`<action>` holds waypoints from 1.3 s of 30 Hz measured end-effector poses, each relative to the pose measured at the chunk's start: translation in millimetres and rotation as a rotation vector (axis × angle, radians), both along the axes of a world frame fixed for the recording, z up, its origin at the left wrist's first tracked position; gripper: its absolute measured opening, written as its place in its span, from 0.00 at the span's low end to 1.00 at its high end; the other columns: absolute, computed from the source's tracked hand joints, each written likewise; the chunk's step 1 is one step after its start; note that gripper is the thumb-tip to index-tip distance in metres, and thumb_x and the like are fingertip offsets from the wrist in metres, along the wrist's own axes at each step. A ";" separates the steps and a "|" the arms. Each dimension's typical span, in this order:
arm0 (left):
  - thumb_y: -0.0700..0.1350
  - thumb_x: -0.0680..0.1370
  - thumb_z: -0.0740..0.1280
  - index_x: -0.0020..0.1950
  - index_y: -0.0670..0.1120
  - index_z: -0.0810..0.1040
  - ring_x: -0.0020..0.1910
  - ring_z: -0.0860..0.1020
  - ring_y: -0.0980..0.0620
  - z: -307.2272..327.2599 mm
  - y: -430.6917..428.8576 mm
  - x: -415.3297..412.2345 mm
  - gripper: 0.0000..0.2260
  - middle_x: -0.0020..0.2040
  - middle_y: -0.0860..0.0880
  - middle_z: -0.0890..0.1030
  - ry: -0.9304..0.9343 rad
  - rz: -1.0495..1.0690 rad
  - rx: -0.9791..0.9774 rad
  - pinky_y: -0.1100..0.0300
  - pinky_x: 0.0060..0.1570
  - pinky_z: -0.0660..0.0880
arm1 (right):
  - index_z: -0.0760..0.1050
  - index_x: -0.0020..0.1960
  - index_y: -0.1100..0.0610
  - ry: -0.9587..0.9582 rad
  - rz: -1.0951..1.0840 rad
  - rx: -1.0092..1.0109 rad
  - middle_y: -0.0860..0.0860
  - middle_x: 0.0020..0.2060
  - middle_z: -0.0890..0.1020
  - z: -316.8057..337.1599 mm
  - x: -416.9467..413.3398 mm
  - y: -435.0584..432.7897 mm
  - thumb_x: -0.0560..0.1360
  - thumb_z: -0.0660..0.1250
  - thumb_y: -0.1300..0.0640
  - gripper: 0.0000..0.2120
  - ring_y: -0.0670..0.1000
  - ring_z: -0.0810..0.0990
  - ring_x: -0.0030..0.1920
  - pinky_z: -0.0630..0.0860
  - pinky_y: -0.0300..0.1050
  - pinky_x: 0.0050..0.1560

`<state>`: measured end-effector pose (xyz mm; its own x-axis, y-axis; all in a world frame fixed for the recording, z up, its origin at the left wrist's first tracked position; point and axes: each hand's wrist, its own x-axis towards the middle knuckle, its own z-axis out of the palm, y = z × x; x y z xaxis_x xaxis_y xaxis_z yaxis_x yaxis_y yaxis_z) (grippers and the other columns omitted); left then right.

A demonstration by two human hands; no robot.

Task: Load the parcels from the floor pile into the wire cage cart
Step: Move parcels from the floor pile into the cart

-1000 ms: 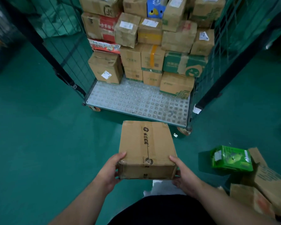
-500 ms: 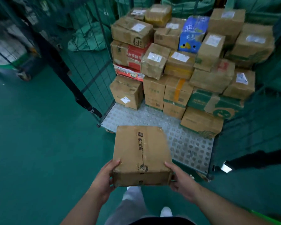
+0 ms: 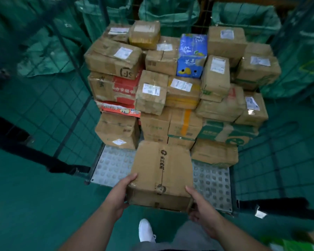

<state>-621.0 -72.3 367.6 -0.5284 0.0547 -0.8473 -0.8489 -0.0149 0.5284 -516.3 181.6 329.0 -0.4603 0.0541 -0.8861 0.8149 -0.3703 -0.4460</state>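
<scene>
I carry a flat brown cardboard parcel (image 3: pixel 161 171) with black tape print down its middle, held over the front of the cart's metal floor (image 3: pixel 112 165). My left hand (image 3: pixel 119 194) grips its near left corner and my right hand (image 3: pixel 201 207) grips its near right corner. The wire cage cart (image 3: pixel 65 113) stands open toward me. A stack of several parcels (image 3: pixel 170 84) fills its back half, among them a blue box (image 3: pixel 192 55) and a red-printed box (image 3: pixel 123 89).
Mesh cart walls rise left and right (image 3: pixel 279 160). Green sacks (image 3: pixel 49 51) hang behind the cart. A green packet (image 3: pixel 297 245) lies at the bottom right on the green floor. My white shoe (image 3: pixel 145 230) is just before the cart's edge.
I have stepped closer to the cart. The parcel has moved forward from over the floor to over the cart's platform, and the stack looms larger.
</scene>
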 end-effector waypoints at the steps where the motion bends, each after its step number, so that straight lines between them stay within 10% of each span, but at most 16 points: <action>1: 0.56 0.77 0.72 0.57 0.50 0.84 0.56 0.80 0.45 0.5 12.5 -17.9 0.13 0.55 0.48 0.84 0.005 -0.024 0.010 0.49 0.56 0.76 | 0.78 0.64 0.48 0.001 -0.058 -0.009 0.53 0.53 0.83 2.0 -6.7 5.5 0.76 0.69 0.36 0.22 0.51 0.75 0.40 0.71 0.45 0.39; 7: 0.56 0.76 0.73 0.57 0.48 0.83 0.56 0.80 0.44 -14.9 93.3 -100.7 0.15 0.54 0.45 0.85 -0.022 -0.133 0.006 0.47 0.62 0.75 | 0.78 0.61 0.53 0.035 -0.224 0.030 0.54 0.45 0.82 -5.2 -63.3 68.8 0.78 0.68 0.42 0.18 0.52 0.76 0.41 0.68 0.46 0.42; 12: 0.55 0.76 0.73 0.59 0.49 0.81 0.58 0.80 0.41 -25.5 139.4 -153.8 0.16 0.57 0.42 0.84 -0.048 -0.107 -0.017 0.46 0.59 0.77 | 0.76 0.63 0.49 0.005 -0.191 0.014 0.54 0.59 0.81 -25.3 -132.0 124.3 0.75 0.70 0.37 0.23 0.59 0.78 0.61 0.72 0.49 0.50; 27: 0.57 0.75 0.73 0.61 0.49 0.79 0.60 0.79 0.40 -57.2 207.0 -290.9 0.18 0.58 0.42 0.83 -0.065 -0.096 -0.022 0.43 0.65 0.75 | 0.79 0.62 0.50 0.014 -0.315 0.061 0.50 0.51 0.86 -45.4 -263.5 169.5 0.75 0.71 0.36 0.23 0.53 0.81 0.55 0.74 0.50 0.59; 39: 0.56 0.82 0.66 0.73 0.52 0.73 0.68 0.74 0.42 -127.7 225.2 -331.2 0.21 0.68 0.46 0.78 -0.111 -0.150 -0.008 0.36 0.72 0.66 | 0.75 0.70 0.50 0.067 -0.433 0.080 0.49 0.63 0.83 -108.2 -310.5 179.5 0.75 0.70 0.38 0.28 0.50 0.80 0.63 0.73 0.52 0.71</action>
